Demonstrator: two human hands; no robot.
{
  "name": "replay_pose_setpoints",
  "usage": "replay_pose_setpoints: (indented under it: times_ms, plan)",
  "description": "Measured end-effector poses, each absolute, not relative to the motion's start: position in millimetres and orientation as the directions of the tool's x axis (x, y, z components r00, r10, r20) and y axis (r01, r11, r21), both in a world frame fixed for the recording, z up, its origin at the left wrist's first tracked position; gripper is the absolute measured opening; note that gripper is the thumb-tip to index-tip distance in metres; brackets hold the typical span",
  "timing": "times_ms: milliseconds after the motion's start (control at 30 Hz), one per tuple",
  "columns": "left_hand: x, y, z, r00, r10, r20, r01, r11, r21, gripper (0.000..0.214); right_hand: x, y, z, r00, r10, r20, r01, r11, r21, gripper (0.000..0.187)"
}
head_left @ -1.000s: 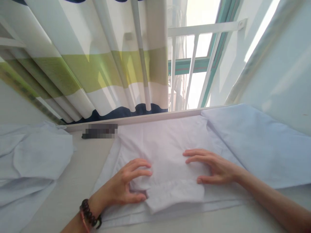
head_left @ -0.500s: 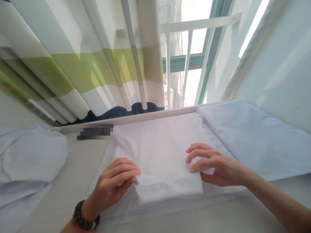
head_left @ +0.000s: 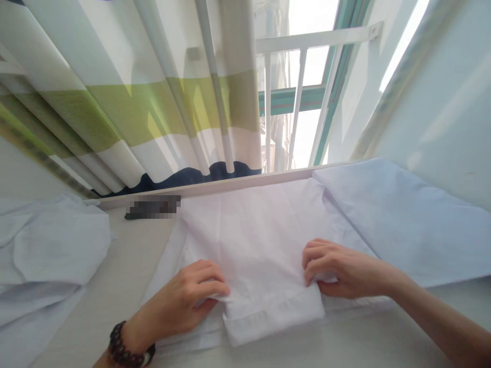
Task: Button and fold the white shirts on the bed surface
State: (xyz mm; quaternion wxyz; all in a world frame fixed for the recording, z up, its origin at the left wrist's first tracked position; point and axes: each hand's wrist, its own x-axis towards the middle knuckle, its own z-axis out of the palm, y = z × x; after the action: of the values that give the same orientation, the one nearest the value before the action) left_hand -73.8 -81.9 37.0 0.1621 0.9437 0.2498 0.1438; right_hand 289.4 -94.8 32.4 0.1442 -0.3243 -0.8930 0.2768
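Note:
A white folded garment lies flat on the pale table in front of me. My left hand, with a dark bead bracelet at the wrist, pinches the left edge of the folded panel between thumb and fingers. At the panel's right edge my right hand has its fingers curled round the cloth. A narrow hemmed flap of the garment sticks out toward me between the two hands.
A light blue cloth lies at the right, partly over the garment. More pale crumpled fabric is heaped at the left. Striped curtains and a barred window stand behind the table's far edge. A blurred dark object rests by the sill.
Both hands went from lying spread on the cloth to gripping the panel's side edges. The hemmed flap has been drawn flatter and nearer to me.

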Motion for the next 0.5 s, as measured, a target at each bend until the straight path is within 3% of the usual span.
replay_pose_setpoints:
  times_ms: [133,333,400,500]
  plan:
    - [-81,-82,50,0.83,0.516,0.209,0.385,-0.803,0.455,0.031,288,-97,37,-0.758,0.643,0.105,0.432,0.616,-0.659,0.031]
    - [-72,-85,55,0.844,0.529,-0.088,0.479,-0.668,0.57,0.013,285,-99,30,-0.784,0.615,-0.083,0.496,0.54,-0.68,0.035]
    - [-68,-80,53,0.819,0.56,-0.129,0.52,-0.625,0.582,0.017,287,-98,33,-0.807,0.583,-0.099,0.459,0.512,-0.726,0.037]
    - [-53,-61,52,0.738,0.667,-0.101,0.604,-0.588,0.538,0.027,280,-89,44,-0.796,0.596,-0.109,0.449,0.459,-0.767,0.024]
